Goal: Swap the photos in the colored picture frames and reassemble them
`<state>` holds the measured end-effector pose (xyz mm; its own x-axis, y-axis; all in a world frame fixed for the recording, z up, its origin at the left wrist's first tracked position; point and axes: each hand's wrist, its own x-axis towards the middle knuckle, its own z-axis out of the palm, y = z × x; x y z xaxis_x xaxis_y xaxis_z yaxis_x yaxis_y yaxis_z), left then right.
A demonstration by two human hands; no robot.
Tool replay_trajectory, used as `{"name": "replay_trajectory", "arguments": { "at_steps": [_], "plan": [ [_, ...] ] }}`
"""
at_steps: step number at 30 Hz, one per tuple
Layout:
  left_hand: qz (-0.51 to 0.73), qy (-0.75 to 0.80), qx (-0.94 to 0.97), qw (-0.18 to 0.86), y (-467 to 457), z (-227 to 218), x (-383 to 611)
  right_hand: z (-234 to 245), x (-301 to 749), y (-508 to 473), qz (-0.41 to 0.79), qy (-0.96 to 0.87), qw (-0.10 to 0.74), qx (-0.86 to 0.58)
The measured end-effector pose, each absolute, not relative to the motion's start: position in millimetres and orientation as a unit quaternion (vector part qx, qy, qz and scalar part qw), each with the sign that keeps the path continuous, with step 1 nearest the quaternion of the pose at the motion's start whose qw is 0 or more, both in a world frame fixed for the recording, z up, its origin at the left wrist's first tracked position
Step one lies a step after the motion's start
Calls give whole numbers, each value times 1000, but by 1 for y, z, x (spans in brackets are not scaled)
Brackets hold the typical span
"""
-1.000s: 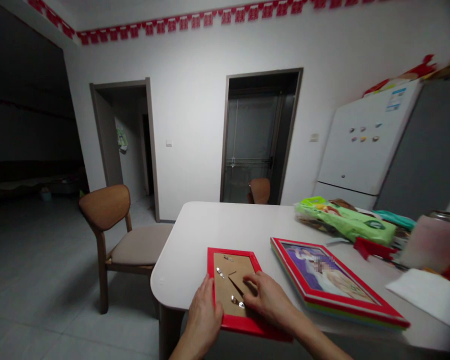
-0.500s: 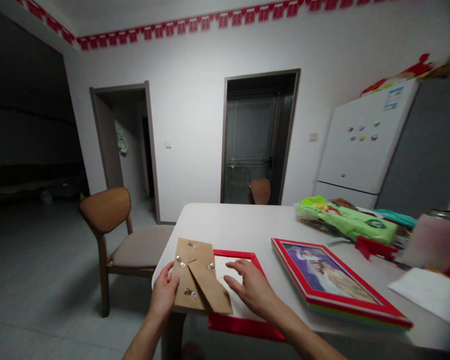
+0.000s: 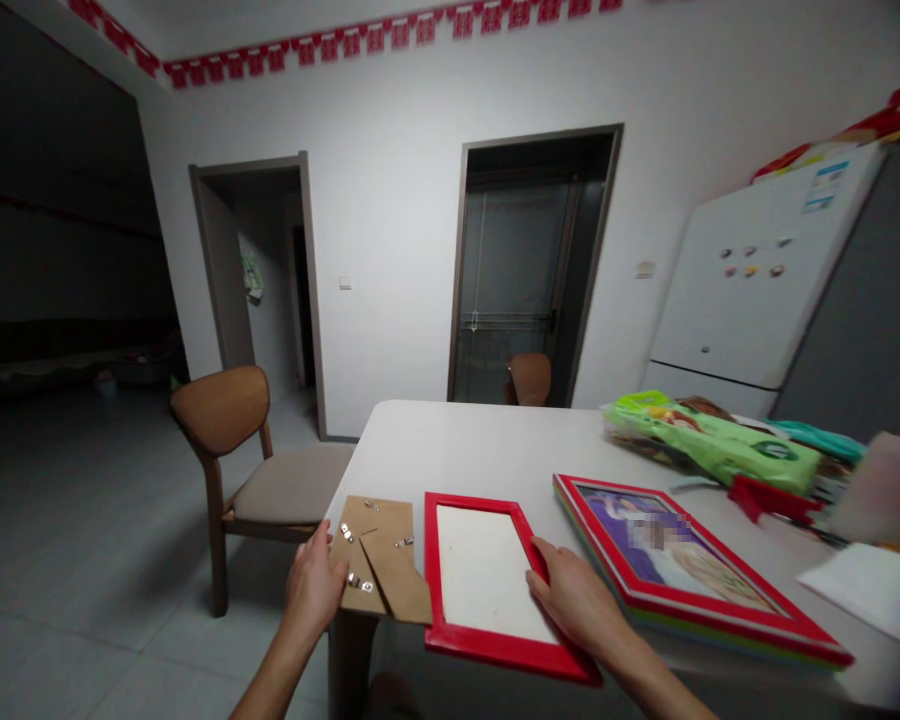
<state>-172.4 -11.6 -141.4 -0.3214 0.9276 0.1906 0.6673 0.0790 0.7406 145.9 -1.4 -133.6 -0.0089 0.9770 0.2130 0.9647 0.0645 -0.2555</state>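
Observation:
My left hand [image 3: 315, 580] is closed on the left edge of a brown backing board [image 3: 390, 560], its thumb near the metal clips. The board lies at the table's front left corner, with a stand flap angled across it and several small clips. Beside it lies a red picture frame [image 3: 433, 560] around a blank white sheet [image 3: 487, 570]. My right hand [image 3: 577, 595] grips the frame's right side, thumb over the inner edge; the other fingers are partly hidden. To the right rests a stack of frames, the top one a red-bordered picture frame [image 3: 709, 590] with a photo.
The white table [image 3: 480, 440] carries a green package [image 3: 720, 440], a red object [image 3: 772, 500], white paper [image 3: 870, 590] and a pinkish jar [image 3: 885, 490] at the right. A wooden chair [image 3: 221, 410] stands left of the table; another chair [image 3: 530, 378] is behind it. A fridge [image 3: 757, 270] stands back right.
My right hand has moved right from above the white sheet onto the red frame's right side. The frame and the backing board, which overlapped before, now lie farther apart, showing the frame's left side.

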Motion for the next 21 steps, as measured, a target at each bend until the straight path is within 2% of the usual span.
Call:
{"name": "replay_trajectory", "arguments": {
  "at_steps": [5,9,12,16,21],
  "plan": [
    [359,714,593,101,-17,-137,-160,-123,148,3,80,-665,229,-706],
    [381,650,655,59,-29,-126,-117,-110,148,-2,336,-560,348,-672],
    [376,578,720,80,-43,-120,-69,-100,144,-10,481,-486,436,-585],
    [381,471,778,166,-56,-107,-17,-86,137,-19,534,-463,492,-509],
    [388,403,820,122,-58,-84,-7,-83,136,-16,526,-471,516,-486]
  ]
}}
